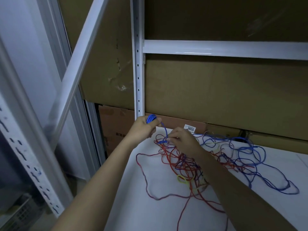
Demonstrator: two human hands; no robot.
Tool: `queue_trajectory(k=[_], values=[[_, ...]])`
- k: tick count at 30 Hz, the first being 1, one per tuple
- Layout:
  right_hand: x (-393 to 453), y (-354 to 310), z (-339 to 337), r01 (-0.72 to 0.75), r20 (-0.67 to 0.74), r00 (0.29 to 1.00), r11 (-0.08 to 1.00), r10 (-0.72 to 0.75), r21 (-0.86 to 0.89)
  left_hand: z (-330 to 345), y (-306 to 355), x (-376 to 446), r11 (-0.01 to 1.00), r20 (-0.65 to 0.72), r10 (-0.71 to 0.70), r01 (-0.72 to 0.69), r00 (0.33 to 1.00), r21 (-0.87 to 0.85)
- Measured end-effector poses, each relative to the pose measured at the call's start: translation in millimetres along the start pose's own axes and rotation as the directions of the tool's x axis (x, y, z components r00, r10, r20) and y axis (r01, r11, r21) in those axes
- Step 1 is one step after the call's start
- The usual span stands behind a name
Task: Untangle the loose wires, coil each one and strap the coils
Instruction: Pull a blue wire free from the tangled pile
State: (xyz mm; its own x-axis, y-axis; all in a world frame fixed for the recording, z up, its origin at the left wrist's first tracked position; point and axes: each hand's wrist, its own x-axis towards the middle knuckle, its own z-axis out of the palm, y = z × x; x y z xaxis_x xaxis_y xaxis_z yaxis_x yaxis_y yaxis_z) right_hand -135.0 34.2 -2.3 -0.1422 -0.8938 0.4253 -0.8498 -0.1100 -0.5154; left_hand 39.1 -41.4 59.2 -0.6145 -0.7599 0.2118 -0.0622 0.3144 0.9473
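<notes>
**Two hands on one blue wire, above the messy pile**

The left hand (pixel 141 128) is up near the far left corner of the white bench (pixel 150 212). Its fingers are curled round a small blue coil (pixel 151 118), and the coil pokes out of the top of the fist. A blue wire (pixel 165 130) runs from the coil down to the right hand (pixel 181 140), which is just beside it and a little lower. The right hand pinches this wire with its fingertips (pixel 168 139).

Right under the right hand and its arm lies the big tangle of wires (pixel 191 165). Red wires (pixel 168 197) are mixed up in the middle and loop out toward the near edge of the bench. More blue wires (pixel 250 155) spread out to the right, well away from the hands. A small yellow loop (pixel 182 179) sits in the tangle, near the right arm.

Behind the bench stand brown cardboard boxes (pixel 216 90). One low box has a white label (pixel 190 128) just behind the right hand. A white metal shelf post (pixel 138 64) with holes goes up just above the left hand.
</notes>
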Motion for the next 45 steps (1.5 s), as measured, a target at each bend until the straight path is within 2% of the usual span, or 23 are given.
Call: queue_trajectory(k=[2, 5, 7, 10, 14, 17, 20, 24, 26, 30, 33, 34, 36, 38, 39, 41, 43, 45], values=[[3.8, -7.5, -4.2, -0.044, -0.079, 0.996, 0.996, 0.05, 0.071, 3.6, -1.3, 4.1, 1.0, -0.04, 0.026, -0.026, 0.999, -0.012], [12.2, -15.7, -12.7, -0.069, -0.192, 0.974, 0.968, 0.117, 0.242, 10.7, -4.0, 10.7, 0.992, -0.024, 0.067, -0.064, 0.997, 0.11], [17.4, -18.7, -20.3, -0.074, -0.199, 0.969, 0.941, 0.146, 0.331, 17.7, -7.0, 14.4, 0.989, 0.016, 0.065, -0.066, 0.998, 0.135], [20.6, -20.0, -29.1, -0.103, -0.152, 0.973, 0.916, 0.174, 0.388, 26.2, -11.3, 19.8, 0.982, -0.011, 0.045, -0.042, 0.999, 0.187], [17.8, -26.1, -31.8, -0.162, -0.055, 0.974, 0.85, 0.219, 0.502, 32.6, -17.6, 28.1, 0.934, 0.028, -0.012, 0.001, 1.0, 0.358], [19.6, -35.7, -39.3, -0.077, -0.189, 0.963, 0.869, 0.191, 0.488, 34.2, -23.2, 32.5, 0.868, 0.025, -0.048, 0.029, 0.999, 0.496], [25.2, -50.1, -49.6, -0.04, -0.248, 0.944, 0.821, 0.219, 0.569, 34.4, -24.3, 35.4, 0.88, 0.052, -0.073, 0.04, 0.996, 0.473], [33.7, -61.9, -56.7, -0.048, -0.353, 0.902, 0.869, 0.249, 0.492, 41.8, -16.7, 38.3, 0.883, 0.087, 0.003, -0.044, 0.996, 0.468], [32.2, -61.7, -61.9, -0.07, -0.4, 0.886, 0.92, 0.234, 0.385, 42.9, -17.1, 38.9, 0.86, 0.083, 0.035, -0.072, 0.996, 0.505], [26.1, -60.3, -65.5, -0.099, -0.449, 0.882, 0.988, 0.143, 0.119, 39.1, -20.3, 39.8, 0.784, 0.055, 0.032, -0.059, 0.998, 0.618], [19.9, -61.0, -60.9, -0.081, -0.51, 0.859, 0.996, 0.055, -0.029, 39.7, -22.5, 37.2, 0.786, 0.074, 0.055, -0.088, 0.996, 0.612], [16.9, -57.9, -58.6, -0.064, -0.525, 0.849, 0.998, 0.057, 0.005, 38.0, -24.1, 35.9, 0.802, 0.069, 0.059, -0.088, 0.996, 0.59], [8.9, -50.3, -55.8, -0.061, -0.492, 0.843, 0.946, 0.22, 0.318, 31.6, -28.7, 32.6, 0.846, 0.045, 0.061, -0.076, 0.997, 0.528], [0.0, -42.7, -49.1, -0.091, -0.333, 0.861, 0.76, 0.385, 0.643, 26.9, -31.4, 30.5, 0.87, 0.041, 0.065, -0.077, 0.997, 0.487], [-4.0, -40.2, -42.0, -0.124, -0.263, 0.877, 0.717, 0.403, 0.686, 26.2, -31.3, 30.2, 0.883, 0.038, 0.063, -0.074, 0.997, 0.463], [-10.3, -37.8, -24.0, -0.138, -0.208, 0.914, 0.748, 0.349, 0.649, 27.0, -29.0, 30.8, 0.903, 0.043, 0.058, -0.071, 0.997, 0.423], [-12.4, -39.0, -8.8, -0.104, -0.26, 0.92, 0.82, 0.294, 0.563, 30.6, -25.3, 30.4, 0.901, 0.072, 0.064, -0.088, 0.995, 0.425], [-8.6, -39.6, -3.6, -0.077, -0.358, 0.887, 0.858, 0.291, 0.508, 33.0, -24.8, 30.3, 0.915, 0.074, 0.053, -0.078, 0.996, 0.396]])
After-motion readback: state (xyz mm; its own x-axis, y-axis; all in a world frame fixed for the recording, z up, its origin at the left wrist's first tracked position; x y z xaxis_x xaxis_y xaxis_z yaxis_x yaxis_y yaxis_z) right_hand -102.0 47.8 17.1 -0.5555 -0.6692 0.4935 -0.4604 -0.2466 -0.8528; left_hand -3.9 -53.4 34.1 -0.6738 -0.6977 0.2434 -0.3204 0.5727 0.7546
